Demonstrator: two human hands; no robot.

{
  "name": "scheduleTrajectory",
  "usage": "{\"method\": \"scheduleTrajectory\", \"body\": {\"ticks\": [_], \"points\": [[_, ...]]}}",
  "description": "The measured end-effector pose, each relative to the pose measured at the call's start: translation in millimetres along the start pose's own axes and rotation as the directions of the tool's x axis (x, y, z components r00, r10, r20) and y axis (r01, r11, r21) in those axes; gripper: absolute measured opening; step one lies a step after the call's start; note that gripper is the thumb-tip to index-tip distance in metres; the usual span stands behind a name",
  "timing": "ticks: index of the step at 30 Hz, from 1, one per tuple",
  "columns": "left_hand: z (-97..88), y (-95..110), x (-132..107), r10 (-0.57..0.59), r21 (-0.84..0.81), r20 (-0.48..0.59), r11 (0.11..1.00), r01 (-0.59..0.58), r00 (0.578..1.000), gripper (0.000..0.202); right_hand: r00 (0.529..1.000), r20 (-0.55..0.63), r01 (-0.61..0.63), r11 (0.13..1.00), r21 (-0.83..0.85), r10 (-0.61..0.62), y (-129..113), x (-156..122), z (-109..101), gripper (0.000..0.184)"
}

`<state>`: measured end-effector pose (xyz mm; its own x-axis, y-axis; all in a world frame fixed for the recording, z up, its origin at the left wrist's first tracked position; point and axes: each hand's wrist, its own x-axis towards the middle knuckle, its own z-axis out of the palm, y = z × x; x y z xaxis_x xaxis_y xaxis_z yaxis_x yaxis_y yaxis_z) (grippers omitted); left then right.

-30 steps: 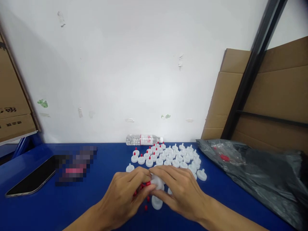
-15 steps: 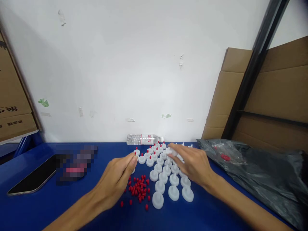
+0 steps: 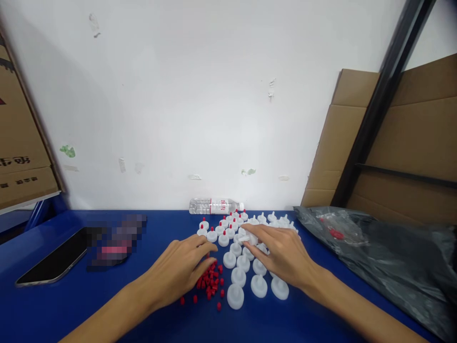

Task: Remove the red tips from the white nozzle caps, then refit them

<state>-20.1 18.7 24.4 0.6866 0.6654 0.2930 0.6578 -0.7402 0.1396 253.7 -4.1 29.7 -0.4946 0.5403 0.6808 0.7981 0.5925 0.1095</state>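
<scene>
My left hand [image 3: 182,264] hovers over a heap of small red tip caps [image 3: 211,281], thumb and fingers apart with nothing seen between them. Pinched in my right hand [image 3: 285,250] is a white nozzle cap [image 3: 247,238], tilted so its spout points left. Beneath that hand stand several rows of white nozzle caps [image 3: 235,296] without red tips, spouts up; some are hidden by the hand. Further back and to the left, white nozzle caps with red tips [image 3: 212,234] stand upright in a group.
A clear water bottle [image 3: 214,206] lies along the wall. On the left of the blue table [image 3: 153,328] are a phone [image 3: 53,259] and a pixelated item [image 3: 119,243]. A grey plastic bag [image 3: 385,259] covers the right side. Cardboard [image 3: 332,143] leans behind it.
My left hand has left the red-tipped caps and come down to the red heap, its fingers parting. My right hand has shifted slightly left and down with its white nozzle cap.
</scene>
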Motion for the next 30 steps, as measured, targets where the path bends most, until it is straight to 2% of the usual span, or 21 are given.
{"method": "scheduleTrajectory", "body": {"ticks": [5, 9, 12, 17, 19, 21, 23, 25, 27, 28, 30], "points": [[-4.0, 8.3, -0.6, -0.005, -0.149, -0.156, 0.989, -0.018, 0.988, 0.026, 1.000, -0.012, 0.025, 0.998, 0.055, -0.025, -9.5, -1.6, -0.6, 0.031], [-0.4, 20.2, -3.4, 0.055, -0.296, -0.289, 0.944, -0.144, 0.956, 0.030, 0.998, -0.003, 0.058, 0.993, 0.106, -0.058, -21.6, -2.6, 0.6, 0.032], [4.6, 27.7, -4.5, 0.103, -0.366, -0.367, 0.898, -0.245, 0.924, 0.022, 0.996, -0.004, 0.092, 0.986, 0.143, -0.092, -31.5, -3.8, 1.3, 0.030], [1.5, 35.4, -2.1, 0.094, -0.438, -0.433, 0.848, -0.300, 0.897, 0.016, 0.994, -0.029, 0.107, 0.979, 0.175, -0.103, -36.9, -6.0, 1.6, 0.036], [-5.0, 32.1, -0.1, 0.049, -0.424, -0.460, 0.865, -0.268, 0.887, 0.015, 0.996, -0.008, 0.092, 0.981, 0.169, -0.092, -34.8, -5.5, 1.1, 0.048], [-13.2, 20.4, 1.9, -0.040, -0.373, -0.483, 0.914, -0.163, 0.875, 0.018, 0.999, 0.033, 0.037, 0.984, 0.176, -0.043, -31.5, -4.0, 0.2, 0.058], [-21.2, 0.0, 3.5, -0.119, -0.247, -0.504, 0.969, -0.010, 0.856, 0.022, 0.997, 0.078, -0.035, 0.978, 0.208, 0.019, -27.9, -1.9, -1.0, 0.052], [-26.9, -24.9, 4.2, -0.070, 0.010, -0.450, 0.997, 0.083, 0.890, 0.028, 0.992, 0.123, -0.069, 0.968, 0.243, 0.040, -24.9, 0.5, -1.9, 0.039], [-28.7, -47.9, 3.7, -0.116, 0.251, -0.274, 0.950, 0.188, 0.955, 0.032, 0.985, 0.171, -0.066, 0.963, 0.263, 0.020, -23.2, 3.2, -2.0, 0.031], [-28.0, -56.9, 3.2, -0.137, 0.319, -0.183, 0.929, 0.191, 0.973, 0.033, 0.980, 0.199, -0.065, 0.963, 0.262, 0.013, -22.9, 4.8, -1.5, 0.030], [-24.3, -68.4, 1.9, -0.145, 0.358, -0.097, 0.918, 0.171, 0.985, 0.032, 0.967, 0.254, -0.080, 0.967, 0.240, 0.017, -23.1, 8.7, 1.4, 0.030]]}}
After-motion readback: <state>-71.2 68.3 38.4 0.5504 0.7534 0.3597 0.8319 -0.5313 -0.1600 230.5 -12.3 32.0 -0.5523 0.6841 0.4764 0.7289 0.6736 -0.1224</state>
